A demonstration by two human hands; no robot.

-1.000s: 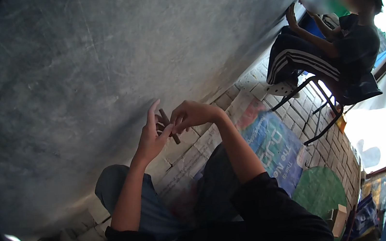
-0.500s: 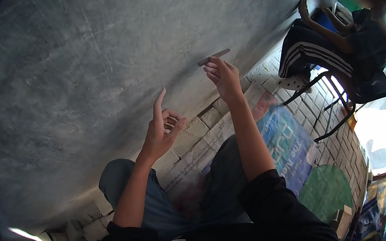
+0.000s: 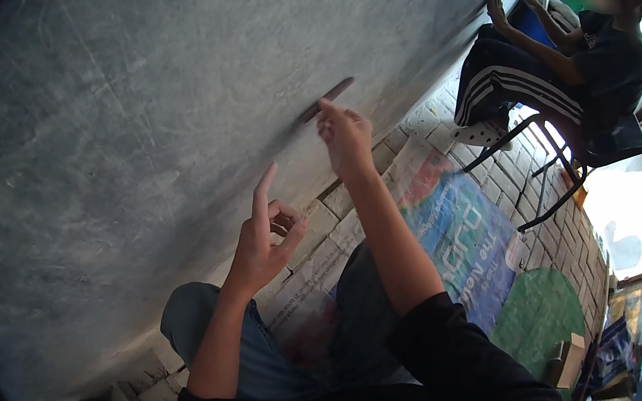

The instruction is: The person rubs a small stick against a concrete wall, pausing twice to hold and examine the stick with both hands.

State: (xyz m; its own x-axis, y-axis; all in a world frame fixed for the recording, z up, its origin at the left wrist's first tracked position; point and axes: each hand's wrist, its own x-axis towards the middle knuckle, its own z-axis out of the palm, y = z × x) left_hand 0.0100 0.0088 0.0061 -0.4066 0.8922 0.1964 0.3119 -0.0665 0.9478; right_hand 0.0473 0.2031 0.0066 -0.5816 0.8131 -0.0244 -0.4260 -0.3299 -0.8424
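Observation:
My right hand (image 3: 345,134) pinches a thin, flat brownish strip (image 3: 339,92) between thumb and fingers. The strip is held slantwise close to the grey wall (image 3: 141,127), with its shadow falling on the wall to the lower left. What the strip is made of does not show. Lower and to the left, my left hand (image 3: 265,236) is raised near the same wall, holding nothing. Its index finger points up and the other fingers are loosely bent, apart from the thumb.
Bricks (image 3: 320,221) line the foot of the wall. Printed banner sheets (image 3: 464,238) and a green round mat (image 3: 542,305) cover the paving. On the right a person (image 3: 609,49) sits on a black-framed chair (image 3: 548,170), hands raised near the wall. A small box (image 3: 569,362) lies lower right.
My right hand has moved left with the strip, which now tilts more steeply. My left hand has shifted slightly down. The seated person's hands have moved, and a pale round blur between them is gone.

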